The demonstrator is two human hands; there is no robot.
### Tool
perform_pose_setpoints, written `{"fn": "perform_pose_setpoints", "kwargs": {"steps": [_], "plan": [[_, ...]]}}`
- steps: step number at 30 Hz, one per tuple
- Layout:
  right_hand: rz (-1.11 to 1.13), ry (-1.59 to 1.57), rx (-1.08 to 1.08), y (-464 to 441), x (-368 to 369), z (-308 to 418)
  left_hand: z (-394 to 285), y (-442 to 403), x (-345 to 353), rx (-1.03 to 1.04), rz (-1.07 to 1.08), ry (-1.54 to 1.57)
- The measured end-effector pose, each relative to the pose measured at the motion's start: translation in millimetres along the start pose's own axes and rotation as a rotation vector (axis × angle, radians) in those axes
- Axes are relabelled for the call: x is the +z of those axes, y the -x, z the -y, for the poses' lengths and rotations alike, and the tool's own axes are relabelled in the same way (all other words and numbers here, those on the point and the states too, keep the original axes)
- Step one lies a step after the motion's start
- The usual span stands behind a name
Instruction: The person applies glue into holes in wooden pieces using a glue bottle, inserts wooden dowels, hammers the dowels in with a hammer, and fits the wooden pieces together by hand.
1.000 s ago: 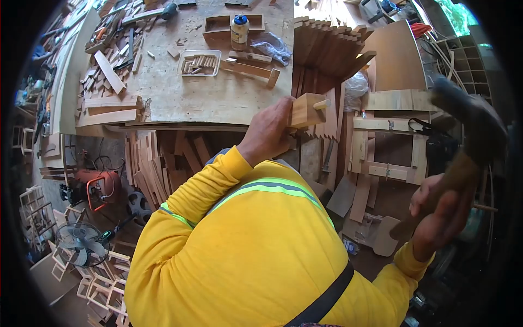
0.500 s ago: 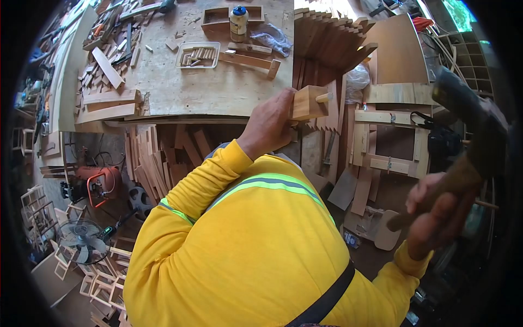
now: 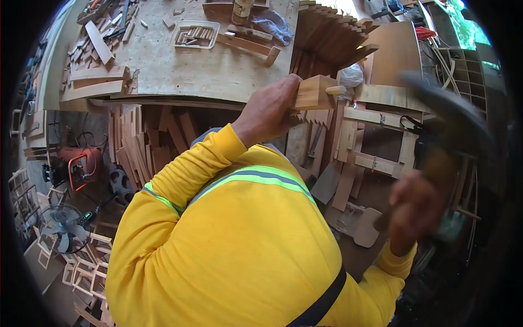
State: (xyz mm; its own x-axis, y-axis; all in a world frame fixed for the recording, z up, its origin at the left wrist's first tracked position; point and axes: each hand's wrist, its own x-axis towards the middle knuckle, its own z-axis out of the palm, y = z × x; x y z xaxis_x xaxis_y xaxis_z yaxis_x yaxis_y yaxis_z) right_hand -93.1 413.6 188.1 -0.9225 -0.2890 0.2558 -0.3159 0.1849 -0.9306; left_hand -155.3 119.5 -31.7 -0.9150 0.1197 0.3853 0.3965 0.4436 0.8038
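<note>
Left hand (image 3: 269, 106): clenched round a wooden block (image 3: 313, 92), back of hand up, at the near right corner of the bench (image 3: 158, 71); can't tell if it touches the edge.
Right hand (image 3: 417, 204): fist closed on the hammer (image 3: 451, 103), out to the person's right, well apart from the left; blurred.
Gap: air between block and hammer, nothing gripped in it; boards and floor show below.
Block: smooth pale timber, square-edged, flat faces, light grain.
Peg (image 3: 336, 90): round pale dowel, sticks out of the block's right end, pointing to the hammer side.
Hammer: dark head raised above the fist, wooden handle angled down, butt poking out past the fingers.
Block vs hands: inside the left grip, protruding right of the fingers; hammer head higher and further right.
Bench top: scuffed plywood; clear plastic tray (image 3: 195, 47) of short dowels (image 3: 197, 34), slim wooden piece (image 3: 248, 46) just beside it, crumpled plastic (image 3: 275, 27) beyond.
Right of bench: stacked brown boards (image 3: 332, 41), staggered ends; pale timber frame (image 3: 376, 161) nearer.
Left floor: fan (image 3: 64, 223), red compressor (image 3: 87, 162).
</note>
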Motion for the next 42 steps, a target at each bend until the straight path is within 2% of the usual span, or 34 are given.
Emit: {"fn": "perform_pose_setpoints", "kwargs": {"steps": [2,3,6,7,10,11,13,18,20,21,24,26,27,30,32,33,39,40,42], "plan": [[0.164,0.838,0.190,-27,58,7,1,3,1,-0.022,0.026,0.008],[0.172,0.838,0.188,-24,54,11,1,4,1,-0.029,0.021,0.008],[-0.273,0.211,0.244,-10,29,28,2,2,-1,-0.029,0.030,0.029],[-0.267,0.207,0.242,-11,32,31,3,2,-2,-0.031,0.025,0.023],[-0.178,0.179,-0.033,-18,39,44,2,1,-1,0.000,0.020,0.017],[-0.177,0.181,-0.036,-16,39,35,2,0,-1,0.002,0.016,0.018],[0.091,0.600,0.077,-8,40,7,3,0,-2,-0.003,0.029,0.034],[0.038,0.727,0.270,-23,51,34,3,4,-2,0.014,-0.001,0.030],[-0.262,0.258,-0.027,-17,43,45,2,2,-1,0.013,0.000,0.034],[-0.265,0.260,-0.028,-16,29,39,2,1,-1,0.008,0.003,0.034],[0.224,-0.270,0.091,-11,-31,7,2,-2,-2,0.005,0.007,0.033],[0.329,0.929,0.207,-34,54,19,2,1,-3,0.002,0.024,0.031],[0.324,0.922,0.224,-29,53,21,1,6,-3,-0.001,0.042,0.034],[0.002,0.604,0.296,-27,45,26,3,4,-5,-0.015,0.045,0.022],[-0.242,0.332,0.094,-17,41,41,4,2,-1,-0.007,0.031,0.033],[-0.244,0.335,0.094,-18,41,40,4,1,-1,0.006,0.018,0.034],[0.376,1.007,-0.037,-39,73,20,3,5,-1,-0.002,0.036,0.022],[0.359,1.000,-0.032,-31,70,20,2,9,0,0.001,0.049,0.024],[0.117,0.810,0.101,-22,48,22,6,2,-2,0.015,0.024,0.016]]}}
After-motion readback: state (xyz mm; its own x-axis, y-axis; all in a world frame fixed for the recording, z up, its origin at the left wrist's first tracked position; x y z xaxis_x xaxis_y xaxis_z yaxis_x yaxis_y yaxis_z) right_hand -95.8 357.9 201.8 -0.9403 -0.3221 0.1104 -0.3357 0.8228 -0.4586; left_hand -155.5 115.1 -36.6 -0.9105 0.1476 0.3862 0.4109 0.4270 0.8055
